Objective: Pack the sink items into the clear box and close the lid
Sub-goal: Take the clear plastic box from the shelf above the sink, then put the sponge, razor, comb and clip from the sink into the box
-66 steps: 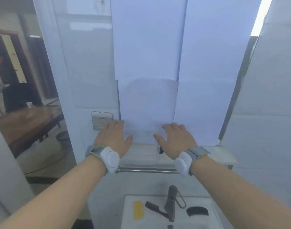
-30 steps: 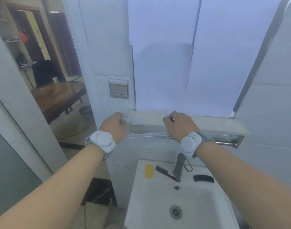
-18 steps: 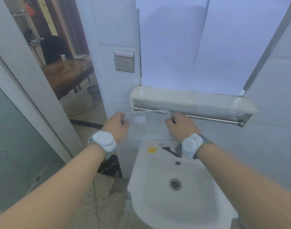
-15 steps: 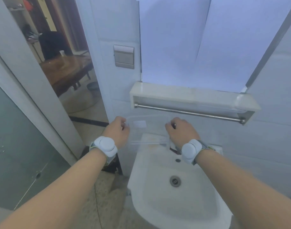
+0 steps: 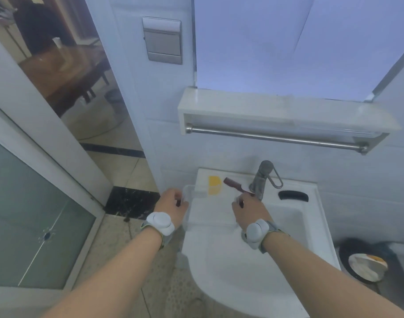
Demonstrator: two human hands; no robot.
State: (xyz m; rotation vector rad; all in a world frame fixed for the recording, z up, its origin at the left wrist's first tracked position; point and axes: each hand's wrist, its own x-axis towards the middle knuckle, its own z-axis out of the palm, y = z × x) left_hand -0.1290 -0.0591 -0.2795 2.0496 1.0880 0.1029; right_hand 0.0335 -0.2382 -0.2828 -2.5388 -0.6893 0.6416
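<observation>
Grip: left hand (image 5: 172,208) and right hand (image 5: 248,211) each clasp one end of the clear box (image 5: 209,211), held over the sink (image 5: 254,260) rim.
Handling: likely light, stiff, slippery plastic; hold by the short ends.
Items: yellow soap (image 5: 213,185), brown comb (image 5: 234,187), black comb (image 5: 293,195) just beyond the grip.

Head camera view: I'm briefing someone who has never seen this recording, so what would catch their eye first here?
Most striking are the two bare hands, left hand and right hand, holding a clear box between them over the white sink. Behind it, on the sink's back ledge, lie a yellow item, a dark red comb left of the faucet, and a black item to its right.
</observation>
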